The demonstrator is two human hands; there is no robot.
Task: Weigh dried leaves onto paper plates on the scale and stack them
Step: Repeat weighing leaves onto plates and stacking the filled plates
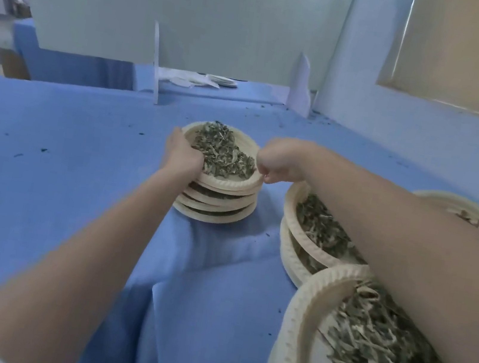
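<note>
A stack of several paper plates (218, 200) stands mid-table on the blue cloth. Its top plate (239, 181) holds a heap of dried leaves (221, 151). My left hand (184, 155) grips the left rim of that top plate, thumb over the edge. My right hand (275, 163) pinches the plate's right rim, fingers curled. The top plate rests on or just above the stack; I cannot tell whether it touches. No scale is in view.
Another stack of leaf-filled plates (313, 240) stands to the right under my right forearm. A large filled plate (305, 333) sits near the bottom right, and one more plate (460, 207) at the far right. White dividers (155, 64) and empty plates (224, 81) stand at the back.
</note>
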